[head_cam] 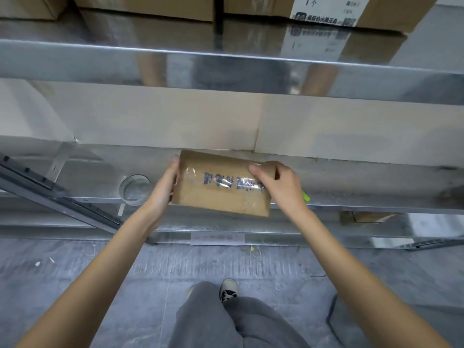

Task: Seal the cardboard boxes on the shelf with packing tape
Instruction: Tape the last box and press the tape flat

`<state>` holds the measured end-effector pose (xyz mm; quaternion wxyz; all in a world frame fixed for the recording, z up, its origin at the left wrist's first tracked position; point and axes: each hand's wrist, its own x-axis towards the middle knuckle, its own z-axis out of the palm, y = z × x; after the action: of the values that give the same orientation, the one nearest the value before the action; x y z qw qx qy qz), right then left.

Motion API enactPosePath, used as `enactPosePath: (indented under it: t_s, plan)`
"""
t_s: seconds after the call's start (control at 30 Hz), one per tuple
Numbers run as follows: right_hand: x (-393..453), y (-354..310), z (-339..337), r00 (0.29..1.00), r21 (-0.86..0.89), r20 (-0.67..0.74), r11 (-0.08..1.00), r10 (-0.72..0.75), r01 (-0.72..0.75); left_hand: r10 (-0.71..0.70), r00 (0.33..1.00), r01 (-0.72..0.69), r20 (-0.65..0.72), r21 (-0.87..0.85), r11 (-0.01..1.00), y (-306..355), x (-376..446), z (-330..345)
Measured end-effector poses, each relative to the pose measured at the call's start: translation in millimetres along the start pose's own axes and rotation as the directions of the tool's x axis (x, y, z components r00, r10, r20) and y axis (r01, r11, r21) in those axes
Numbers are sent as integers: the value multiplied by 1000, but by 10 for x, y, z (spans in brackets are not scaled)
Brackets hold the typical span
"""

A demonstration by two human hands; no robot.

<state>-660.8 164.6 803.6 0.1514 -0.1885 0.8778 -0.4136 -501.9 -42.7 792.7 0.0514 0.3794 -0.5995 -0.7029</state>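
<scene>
A small brown cardboard box [216, 197] with blue print and a strip of clear tape across its top sits at the front of the metal shelf [351, 187]. My left hand [164, 184] grips its left end, fingers curled round the edge. My right hand [278, 183] holds the right end, thumb pressing on the tape. A roll of clear packing tape [134, 189] lies flat on the shelf just left of my left hand.
Large pale cartons [175, 116] stand behind the small box on the same shelf. More cartons [326, 11] sit on the shelf above. A dark diagonal brace [50, 194] runs at the left. A green object [306, 196] peeks out by my right wrist. Grey floor lies below.
</scene>
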Motion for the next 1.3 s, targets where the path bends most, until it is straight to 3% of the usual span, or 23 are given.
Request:
enactPosePath:
  t_s: [0.07,0.17,0.23,0.3,0.37,0.43,0.6,0.77,0.8,0.87,0.97,1.03,1.17,1.3]
  plan:
    - [121,-98,17,991,-61,99,995,89,-83,19,1000,-18,-3,199,980,0,-16,31]
    - [228,-204,87,981,-124,160,988,108,-88,0,999,11,-54,203,979,19,22,65]
    - [279,-236,129,993,-298,102,951,-62,89,10,998,1,-64,170,985,42,48,81]
    - [281,-311,192,953,-433,180,851,-243,298,1,996,11,-87,133,991,64,61,119]
    - [238,-347,293,907,-536,348,743,-237,400,1,994,11,-109,106,994,53,69,164]
    - [195,-343,371,905,-629,374,662,-201,407,12,991,3,-137,108,994,31,78,202]
    - [-173,-270,313,885,-641,431,630,-177,438,14,984,6,-180,113,994,11,62,209]
    - [-747,133,128,790,-633,466,473,-398,612,-1,984,20,-179,104,994,-14,68,211]
    - [-701,159,97,774,-592,467,499,-428,633,-6,984,25,-176,103,994,-4,73,199]
    - [-537,170,62,794,-442,443,668,-417,598,-19,984,34,-175,85,996,28,101,182]
    - [-282,191,0,908,-110,306,937,-286,332,-31,985,44,-172,74,996,42,99,143]
    - [-220,222,-8,934,28,280,974,-223,224,-36,988,43,-151,42,998,3,79,107]
    - [-238,250,60,935,103,285,977,-209,187,-23,989,23,-149,-2,1000,-42,23,68]
    - [-98,201,48,987,94,29,983,-160,156,117,969,-129,-219,-42,991,2,-42,100]
